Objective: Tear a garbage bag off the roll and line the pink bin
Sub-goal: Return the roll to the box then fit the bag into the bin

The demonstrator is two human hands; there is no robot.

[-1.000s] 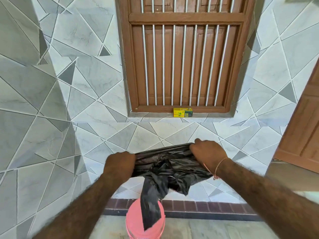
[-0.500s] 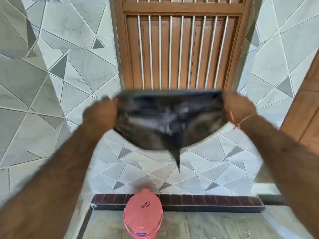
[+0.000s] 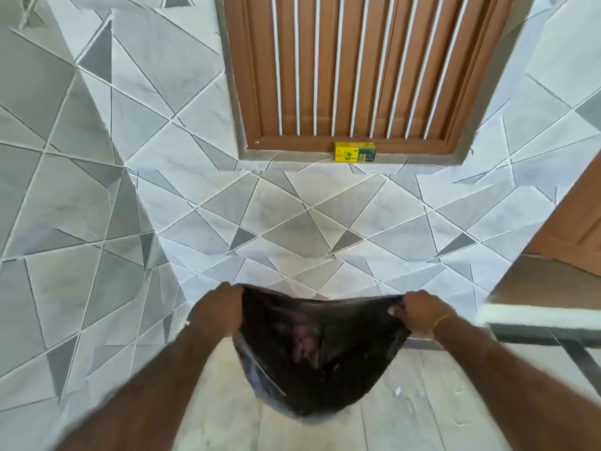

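Blurring with motion: the black bag [image 3: 320, 356], hiding the floor and anything under it. Running off the bottom edge: both forearms. Too small to read: print on the yellow box [image 3: 355, 152].

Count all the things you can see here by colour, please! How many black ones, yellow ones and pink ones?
Black: 1, the garbage bag, held open by the left hand and the right hand.
Yellow: 1, the small box on the window ledge.
Pink: 0, no bin shows right now.
Total: 2

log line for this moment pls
left hand: grip on black bag | right hand: grip on bag | bag: open, ballooned | bin: unseen
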